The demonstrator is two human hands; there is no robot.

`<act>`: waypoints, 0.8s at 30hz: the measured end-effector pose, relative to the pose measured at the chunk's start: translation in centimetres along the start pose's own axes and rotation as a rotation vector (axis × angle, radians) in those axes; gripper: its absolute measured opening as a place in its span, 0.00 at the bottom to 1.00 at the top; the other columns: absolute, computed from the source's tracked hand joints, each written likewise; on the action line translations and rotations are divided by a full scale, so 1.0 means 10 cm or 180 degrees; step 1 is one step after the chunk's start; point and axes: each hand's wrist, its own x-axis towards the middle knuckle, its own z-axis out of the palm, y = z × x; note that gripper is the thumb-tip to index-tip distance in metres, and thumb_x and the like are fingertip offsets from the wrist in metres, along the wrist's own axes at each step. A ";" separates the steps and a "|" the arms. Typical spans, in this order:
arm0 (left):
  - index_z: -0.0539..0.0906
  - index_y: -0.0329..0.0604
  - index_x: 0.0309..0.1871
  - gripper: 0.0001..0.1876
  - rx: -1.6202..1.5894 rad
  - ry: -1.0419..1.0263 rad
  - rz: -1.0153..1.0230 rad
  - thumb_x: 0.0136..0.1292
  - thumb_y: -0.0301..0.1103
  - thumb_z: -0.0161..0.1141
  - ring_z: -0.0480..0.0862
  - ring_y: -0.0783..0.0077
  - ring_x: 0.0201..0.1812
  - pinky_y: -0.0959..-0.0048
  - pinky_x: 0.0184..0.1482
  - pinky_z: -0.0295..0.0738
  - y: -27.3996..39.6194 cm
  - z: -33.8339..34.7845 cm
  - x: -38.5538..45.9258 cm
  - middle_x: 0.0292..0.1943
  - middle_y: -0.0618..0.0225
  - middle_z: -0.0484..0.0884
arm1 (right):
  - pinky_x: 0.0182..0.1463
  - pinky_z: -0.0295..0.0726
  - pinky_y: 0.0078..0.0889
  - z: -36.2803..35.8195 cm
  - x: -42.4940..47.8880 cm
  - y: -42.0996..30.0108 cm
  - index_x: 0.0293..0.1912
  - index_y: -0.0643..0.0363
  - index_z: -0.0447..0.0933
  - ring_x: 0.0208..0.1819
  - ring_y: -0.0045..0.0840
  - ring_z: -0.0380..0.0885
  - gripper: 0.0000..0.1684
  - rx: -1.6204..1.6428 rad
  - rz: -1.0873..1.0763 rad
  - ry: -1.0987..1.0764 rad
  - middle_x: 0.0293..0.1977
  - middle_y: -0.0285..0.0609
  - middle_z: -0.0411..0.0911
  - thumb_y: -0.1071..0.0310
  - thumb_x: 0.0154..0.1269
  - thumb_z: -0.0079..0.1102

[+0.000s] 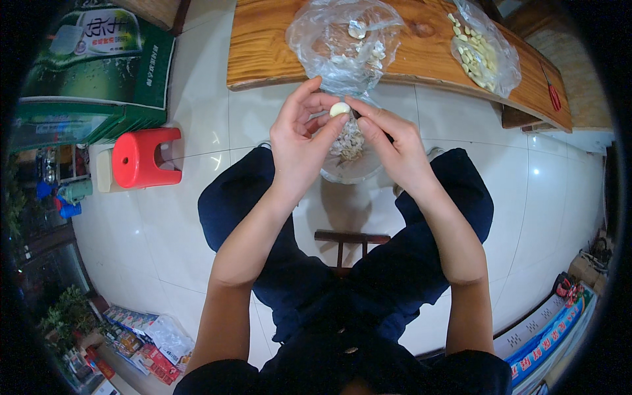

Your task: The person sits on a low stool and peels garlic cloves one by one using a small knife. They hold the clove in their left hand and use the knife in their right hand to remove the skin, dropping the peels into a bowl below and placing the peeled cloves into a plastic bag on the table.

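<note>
Between the thumb and fingers of my left hand (pixel 306 123) is a pale, peeled garlic clove (pixel 339 109). Close on its right is my right hand (pixel 395 143), thumb and forefinger slightly apart; whether its fingertip touches the clove is unclear. Below both hands, a lined bin (pixel 351 174) between my legs holds garlic skins (pixel 349 144). A clear plastic bag (pixel 306 42) with garlic and loose skins (pixel 376 52) lies spread at the wooden bench's front edge, partly overhanging it. Farther right, another clear bag (pixel 508 69) contains peeled garlic cloves (pixel 475 54).
The wooden bench (pixel 261 49) spans the top. A red-handled tool (pixel 554 97) lies near its right end. A red plastic stool (pixel 143 158) stands at left, below green printed cartons (pixel 98 79). A wooden chair part (pixel 351 237) shows between my legs.
</note>
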 end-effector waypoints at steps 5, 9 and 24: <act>0.67 0.36 0.65 0.30 -0.0123 -0.0030 0.0068 0.60 0.16 0.63 0.80 0.72 0.52 0.75 0.52 0.77 -0.01 -0.02 0.00 0.49 0.60 0.81 | 0.52 0.76 0.25 -0.02 0.00 0.00 0.60 0.57 0.76 0.46 0.25 0.80 0.19 0.0268 0.0290 0.0034 0.50 0.48 0.81 0.67 0.71 0.55; 0.65 0.33 0.66 0.31 -0.0222 -0.0003 0.0063 0.59 0.13 0.61 0.81 0.71 0.51 0.72 0.54 0.80 0.01 -0.01 0.02 0.50 0.56 0.81 | 0.54 0.75 0.23 -0.04 -0.01 -0.04 0.62 0.57 0.74 0.48 0.21 0.78 0.21 0.0528 0.0408 -0.0226 0.52 0.44 0.81 0.66 0.72 0.54; 0.66 0.33 0.66 0.31 -0.0336 -0.0056 0.0156 0.59 0.12 0.62 0.81 0.71 0.50 0.74 0.53 0.80 0.00 -0.03 0.02 0.48 0.56 0.81 | 0.50 0.77 0.24 0.00 -0.02 -0.05 0.61 0.57 0.74 0.45 0.20 0.79 0.20 0.0619 0.0440 -0.0054 0.53 0.44 0.80 0.67 0.72 0.54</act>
